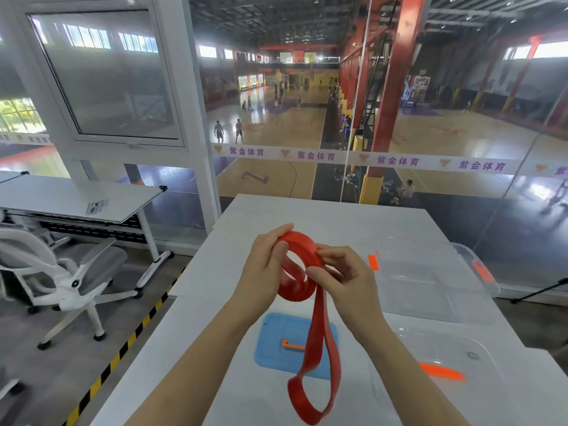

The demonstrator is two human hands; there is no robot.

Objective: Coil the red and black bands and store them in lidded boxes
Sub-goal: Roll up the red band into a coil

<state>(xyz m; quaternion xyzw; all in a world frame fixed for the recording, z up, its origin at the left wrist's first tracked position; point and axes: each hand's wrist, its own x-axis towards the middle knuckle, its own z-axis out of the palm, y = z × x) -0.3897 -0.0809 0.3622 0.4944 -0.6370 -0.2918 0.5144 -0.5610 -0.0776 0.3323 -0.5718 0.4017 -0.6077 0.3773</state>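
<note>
We hold the red band [302, 273] above the white table [215, 272], partly wound into a coil between our two hands. Our left hand [266, 272] grips the coil's left side, thumb on the outer face and fingers curled over its top edge. Our right hand [344, 273] pinches the coil's right side, thumb and forefinger pressed on the wound layers. The loose rest of the band hangs down from under our right hand as a long loop (its lower end folds back on itself near the bottom edge of the view). Below our hands, behind that hanging loop, a blue lid [276, 342] lies flat on the table with an orange clasp showing on it. Right of our right hand sits a clear box [430, 278] with orange clips. Nearer us, below our right forearm, lies a clear lid [445, 358] with an orange clip. We see no black band.
</note>
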